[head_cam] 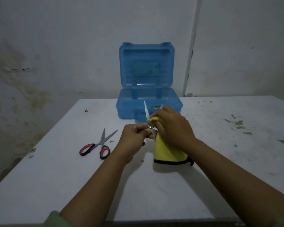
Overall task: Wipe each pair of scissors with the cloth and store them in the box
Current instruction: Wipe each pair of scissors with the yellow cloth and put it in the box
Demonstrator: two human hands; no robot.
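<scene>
My left hand (134, 136) grips a pair of silver scissors (146, 112) near the pivot, blades spread and pointing up. My right hand (172, 126) holds a yellow cloth with black trim (169, 153) bunched against one blade; the rest of the cloth hangs down to the table. The handles of the held scissors are hidden by my hands. A second pair of scissors with red and black handles (98, 145) lies open on the table to the left. The blue plastic box (148, 105) stands open behind my hands, lid upright, with something green and yellow partly visible inside.
The white table (72, 177) carries dark smudges on its right side. A stained wall rises close behind the box, with a white pipe (189, 63) running down it at the right.
</scene>
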